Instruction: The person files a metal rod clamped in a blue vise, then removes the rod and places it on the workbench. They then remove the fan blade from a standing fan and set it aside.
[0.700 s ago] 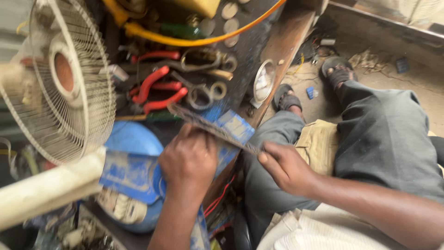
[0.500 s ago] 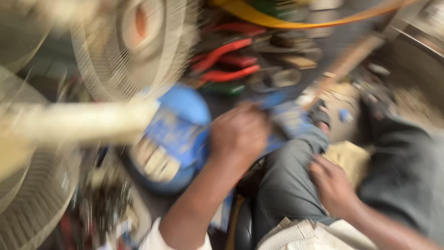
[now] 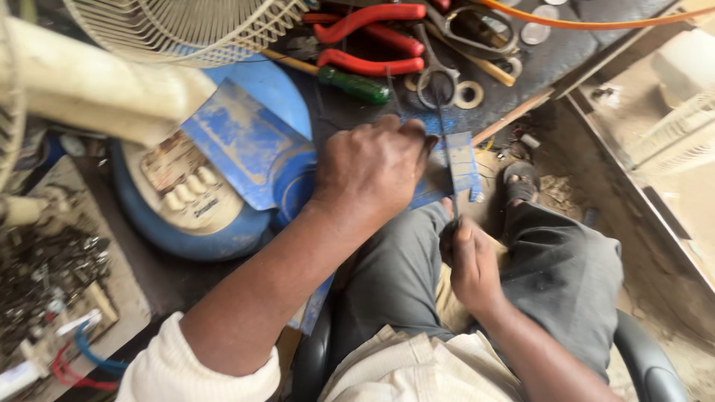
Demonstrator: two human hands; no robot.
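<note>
My left hand point(image 3: 372, 165) presses down on a flat blue plastic piece point(image 3: 459, 160) at the edge of the dark workbench. My right hand point(image 3: 469, 257) grips a thin dark blade point(image 3: 445, 145) that stands on edge across that blue piece, its tip reaching toward the scissors. A larger blue plastic panel point(image 3: 242, 145) lies just left of my left hand, over the blue fan base point(image 3: 190, 201) with its cream buttons.
Red-handled pliers point(image 3: 365, 37), a green-handled screwdriver point(image 3: 350, 83), scissors point(image 3: 436, 71), washers and an orange cable point(image 3: 596, 22) lie on the bench. A cream fan grille point(image 3: 186, 26) and pole point(image 3: 97, 82) are at the upper left. My grey-trousered legs and sandal point(image 3: 521, 182) are below.
The view swung and then steadied. My right hand came back to the blade at the blue piece; my left hand stays pressed on it.
</note>
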